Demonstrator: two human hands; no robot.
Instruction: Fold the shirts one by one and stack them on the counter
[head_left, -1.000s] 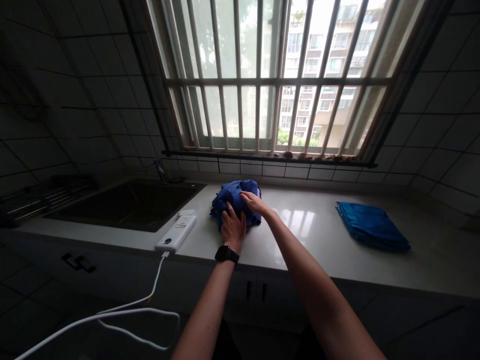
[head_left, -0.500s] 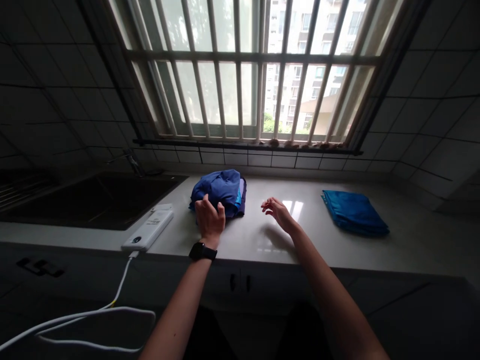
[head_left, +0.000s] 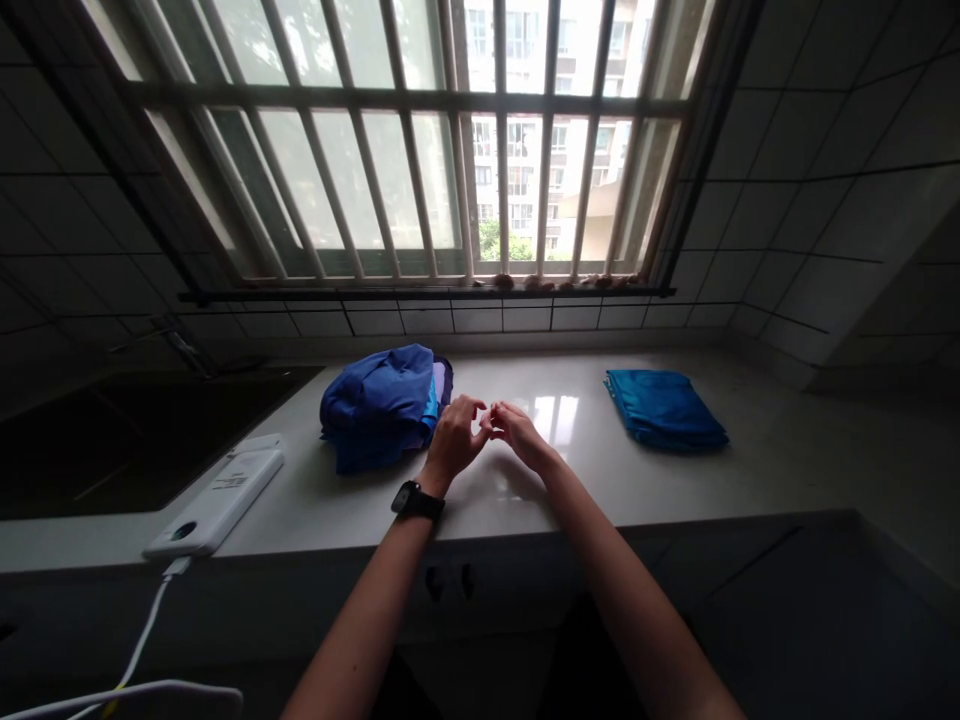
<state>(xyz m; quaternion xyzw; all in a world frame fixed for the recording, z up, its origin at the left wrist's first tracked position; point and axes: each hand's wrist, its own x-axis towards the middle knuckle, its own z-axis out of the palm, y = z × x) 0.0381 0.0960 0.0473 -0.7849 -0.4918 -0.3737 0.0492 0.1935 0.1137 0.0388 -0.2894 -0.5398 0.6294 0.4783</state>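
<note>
A crumpled blue cloth bundle (head_left: 379, 400) lay toward the back edge of the counter (head_left: 592, 495), just right of the sink (head_left: 90, 450). The left hand (head_left: 459, 438) hung at its right side, thumb and forefinger parted; whether it touched the cloth could not be told. The right hand (head_left: 517, 432) met it at the fingertips, fingers bent, and whether they pinched anything could not be told. A black watch (head_left: 418, 501) circled the left wrist. Folded blue cloth (head_left: 664, 410) lay nearer the back right corner; a white device (head_left: 217, 500) sat by the front edge.
</note>
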